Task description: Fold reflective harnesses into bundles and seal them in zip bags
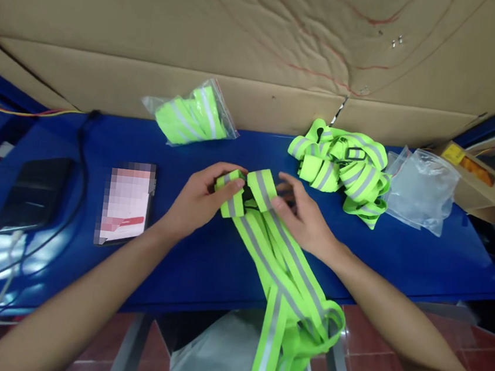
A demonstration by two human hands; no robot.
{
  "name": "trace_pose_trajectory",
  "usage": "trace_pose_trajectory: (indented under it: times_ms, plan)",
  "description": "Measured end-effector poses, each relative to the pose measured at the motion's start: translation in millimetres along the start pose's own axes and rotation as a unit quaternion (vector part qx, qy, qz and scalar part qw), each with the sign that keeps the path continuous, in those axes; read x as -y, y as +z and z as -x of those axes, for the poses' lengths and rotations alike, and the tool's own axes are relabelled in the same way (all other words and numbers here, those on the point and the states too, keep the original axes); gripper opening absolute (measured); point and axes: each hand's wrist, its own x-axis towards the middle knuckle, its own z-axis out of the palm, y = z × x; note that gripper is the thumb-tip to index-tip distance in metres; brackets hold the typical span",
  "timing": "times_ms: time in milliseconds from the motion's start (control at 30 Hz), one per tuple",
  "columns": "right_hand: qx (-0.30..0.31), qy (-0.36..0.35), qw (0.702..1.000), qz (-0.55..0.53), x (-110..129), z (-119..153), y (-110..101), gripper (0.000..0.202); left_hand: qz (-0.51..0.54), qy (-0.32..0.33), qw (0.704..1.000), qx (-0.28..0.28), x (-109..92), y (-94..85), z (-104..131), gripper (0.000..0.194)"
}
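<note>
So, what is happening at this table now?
The left hand and right hand hold a yellow-green reflective strap above the blue table. Its long ends hang over the near edge. Behind are a bagged bundle and a loose strap pile.

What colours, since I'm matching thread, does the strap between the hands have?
The strap is neon yellow-green with a grey stripe; best in the head view.
</note>
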Motion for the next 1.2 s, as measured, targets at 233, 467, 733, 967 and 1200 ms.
trace_pose_trajectory:
  times_ms: [233,467,733,967,1200]
  plan:
    - [0.056,-0.188,0.977,0.085,5.8,7.1,0.2,0.079,0.238,-0.227,0.942,0.069,-2.5,12.6,11.1,0.047]
    - [-0.049,0.017,0.998,-0.026,2.6,0.3,-4.4,0.03,0.061,0.006,0.994,0.093,0.0,6.1,20.2,0.068]
    - [0.016,0.131,0.97,-0.205,5.0,-3.7,2.9,0.045,-0.209,0.206,0.955,0.05,6.6,13.8,26.9,0.061]
    - [-0.005,0.076,0.985,-0.152,10.4,3.3,5.1,0.038,-0.207,0.226,0.95,0.06,6.5,14.0,27.8,0.048]
    - [-0.018,0.049,0.996,-0.075,5.7,8.6,7.3,0.046,-0.241,0.295,0.924,0.01,7.1,18.9,29.5,0.036]
